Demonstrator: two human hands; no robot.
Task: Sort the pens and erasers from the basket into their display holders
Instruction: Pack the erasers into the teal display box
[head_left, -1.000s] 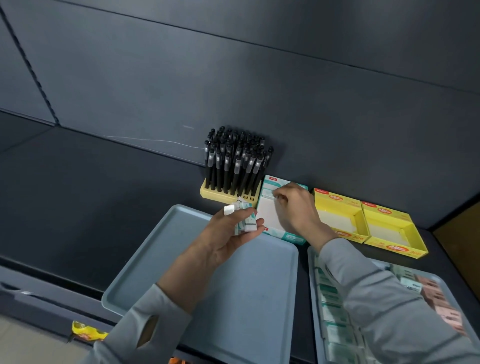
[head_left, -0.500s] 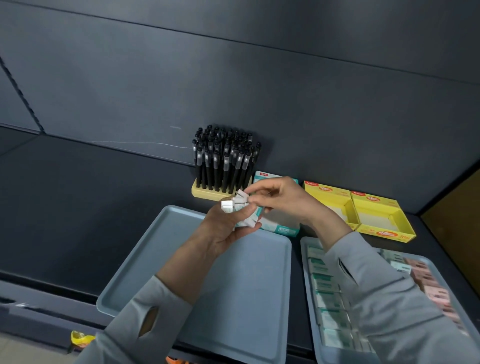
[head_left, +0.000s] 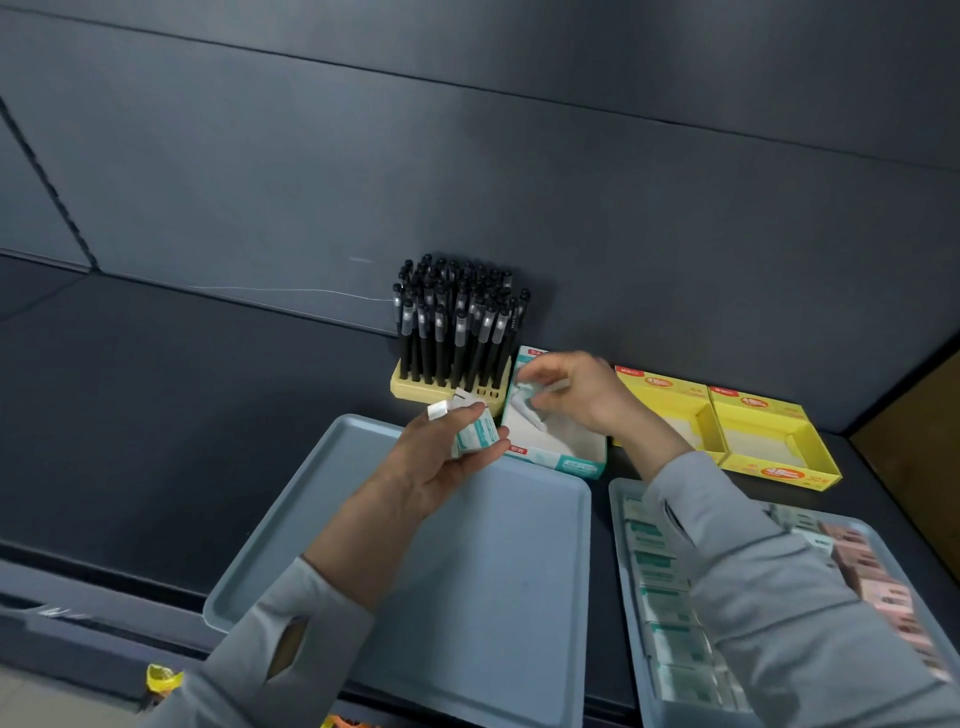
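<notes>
Two hands (head_left: 441, 462) round erasers (head_left: 480, 434); two trays (head_left: 467, 571); three boxes (head_left: 571, 465)

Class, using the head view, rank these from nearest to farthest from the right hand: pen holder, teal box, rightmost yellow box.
1. Teal box, directly under the right hand.
2. Pen holder, just left.
3. Rightmost yellow box, far right.

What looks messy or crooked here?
Nothing looks spilled or broken. The black pens stand in their pale yellow slotted holder, though those at its right end lean a little. The small paper-wrapped erasers lie in neat rows in the grey plastic tray on the right.
</notes>
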